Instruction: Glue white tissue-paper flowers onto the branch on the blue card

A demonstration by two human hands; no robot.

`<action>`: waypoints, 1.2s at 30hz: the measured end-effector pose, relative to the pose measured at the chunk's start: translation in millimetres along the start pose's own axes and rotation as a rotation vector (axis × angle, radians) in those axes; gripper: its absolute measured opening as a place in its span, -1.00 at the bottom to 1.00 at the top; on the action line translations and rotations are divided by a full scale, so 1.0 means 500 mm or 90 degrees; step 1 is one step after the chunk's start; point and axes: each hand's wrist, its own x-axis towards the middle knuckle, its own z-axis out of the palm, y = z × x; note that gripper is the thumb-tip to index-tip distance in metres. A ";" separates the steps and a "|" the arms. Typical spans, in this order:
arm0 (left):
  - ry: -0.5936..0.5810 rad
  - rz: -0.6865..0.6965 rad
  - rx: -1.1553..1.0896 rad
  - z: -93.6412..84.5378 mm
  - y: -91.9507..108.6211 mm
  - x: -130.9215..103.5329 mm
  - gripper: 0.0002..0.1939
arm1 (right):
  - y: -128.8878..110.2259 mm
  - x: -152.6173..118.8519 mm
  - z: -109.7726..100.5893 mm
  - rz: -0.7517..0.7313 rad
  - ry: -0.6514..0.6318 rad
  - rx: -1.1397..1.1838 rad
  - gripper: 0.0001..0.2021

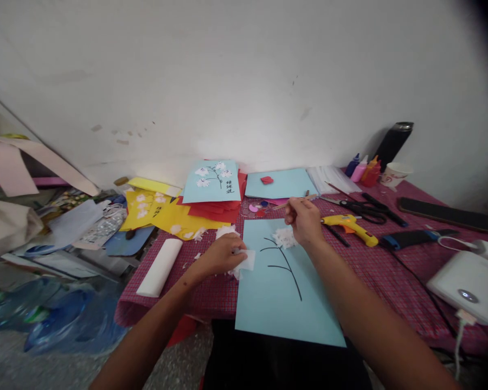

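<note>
A light blue sheet (268,303) lies before me with a black branch drawn on it and a white shredded-paper cluster (283,237) near its top. My right hand (303,219) is closed around a thin wooden stick (282,205), just above and right of the cluster. At the sheet's left edge, my left hand (228,252) pinches a small white paper piece (248,260). More white scraps (226,231) lie around and partly beneath that hand.
A white roll (160,268) lies at the left. Behind are a finished flower picture (211,189) and yellow sheets (173,216). To the right are a yellow glue gun (352,225), black scissors (366,210), a paper cup (394,175) and a white power bank (467,287).
</note>
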 end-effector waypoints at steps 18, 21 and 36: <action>0.287 -0.290 -0.743 0.033 -0.003 0.167 -0.72 | -0.009 -0.007 0.000 0.013 -0.073 0.039 -0.85; 0.287 -0.262 -0.744 0.037 -0.015 0.161 -0.69 | 0.002 -0.010 0.002 0.046 -0.118 0.015 -0.83; 0.233 -0.221 -0.688 0.038 -0.017 0.133 -0.70 | 0.026 -0.022 0.007 0.073 -0.169 -0.044 -0.85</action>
